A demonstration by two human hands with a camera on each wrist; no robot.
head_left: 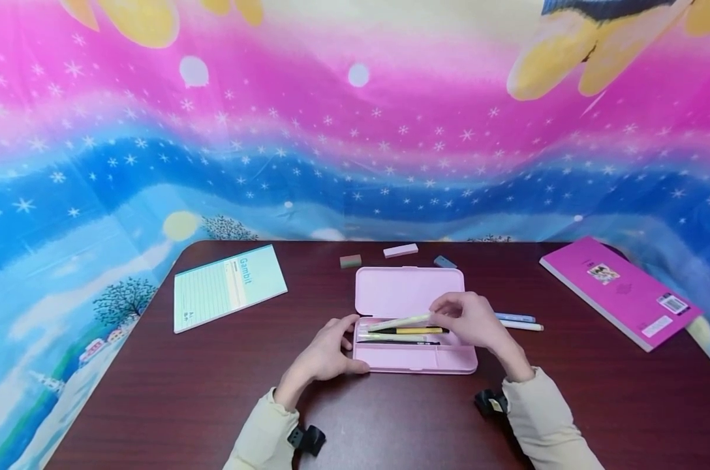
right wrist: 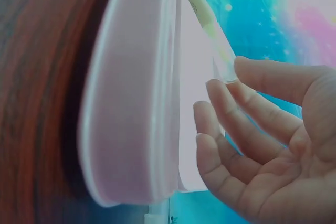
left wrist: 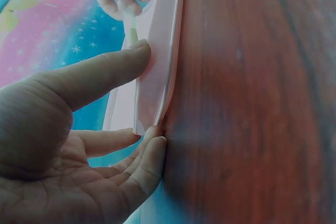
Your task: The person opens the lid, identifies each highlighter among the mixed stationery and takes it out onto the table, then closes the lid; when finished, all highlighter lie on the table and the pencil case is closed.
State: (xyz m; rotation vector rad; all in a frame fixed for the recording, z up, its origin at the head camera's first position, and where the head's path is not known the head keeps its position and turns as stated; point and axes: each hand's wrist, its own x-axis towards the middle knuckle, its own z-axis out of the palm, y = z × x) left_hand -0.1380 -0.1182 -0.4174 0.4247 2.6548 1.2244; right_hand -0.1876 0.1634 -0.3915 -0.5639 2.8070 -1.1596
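Note:
A pink pencil case (head_left: 456, 360) lies with its lid (head_left: 410, 287) raised toward the back. My left hand (head_left: 325, 350) grips the case's left end, thumb on the front wall and fingers round the end in the left wrist view. Between thumb and fingertip, my right hand (head_left: 469, 320) pinches the clear end of a pale yellow-green pen (right wrist: 198, 3), which slants over the case's back compartment. Inside that compartment lie a yellow-and-black pen (head_left: 416, 331), another pale green pen (head_left: 393, 338) and a thin dark pen or pencil.
Behind the case are a green-brown eraser (head_left: 350, 262), a pink eraser (head_left: 401, 250) and a dark blue one (head_left: 445, 262). Blue and white pens (head_left: 522, 326) lie right of the case. A mint notebook (head_left: 228, 287) is at left, a magenta book (head_left: 619, 290) at right.

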